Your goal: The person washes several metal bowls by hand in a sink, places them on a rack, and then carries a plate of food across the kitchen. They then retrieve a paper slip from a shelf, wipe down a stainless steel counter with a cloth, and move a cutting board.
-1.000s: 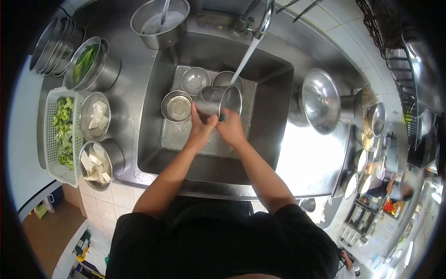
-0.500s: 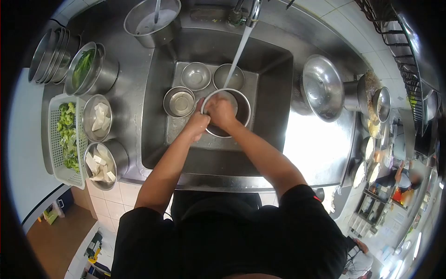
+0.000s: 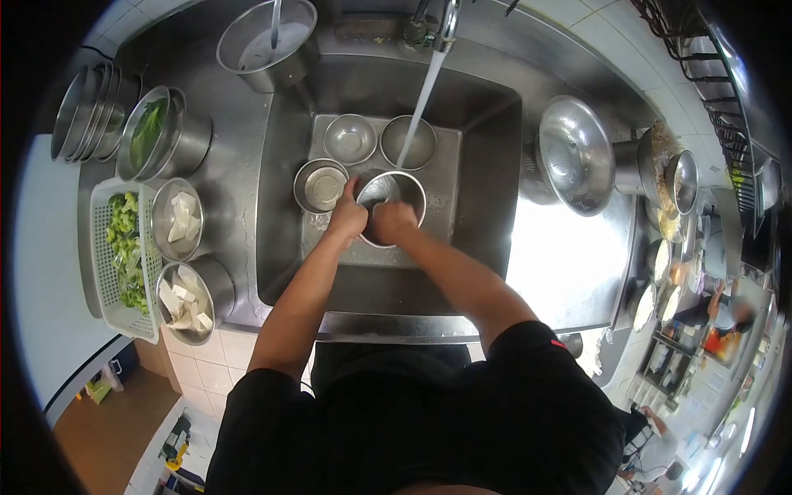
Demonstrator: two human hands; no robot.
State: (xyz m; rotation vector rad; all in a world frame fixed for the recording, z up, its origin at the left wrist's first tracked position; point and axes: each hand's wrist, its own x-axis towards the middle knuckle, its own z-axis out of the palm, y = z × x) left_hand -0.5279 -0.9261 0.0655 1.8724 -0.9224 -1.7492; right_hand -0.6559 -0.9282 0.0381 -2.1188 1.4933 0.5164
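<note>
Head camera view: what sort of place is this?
Probably a commercial kitchen: a deep steel sink with running water, a basket of cut broccoli, and stacked metal bowls.

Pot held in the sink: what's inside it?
The right hand reaches into the pot; beyond it, shiny inner wall shows. The hand hides much of the bottom, so what lies there or in its grip can't be told.

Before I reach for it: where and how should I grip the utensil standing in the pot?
Probably by its exposed handle, from above, fingers on either side. It is slim and rises out of the pot toward the far rim; its lower end is hidden in cloudy liquid.
</note>
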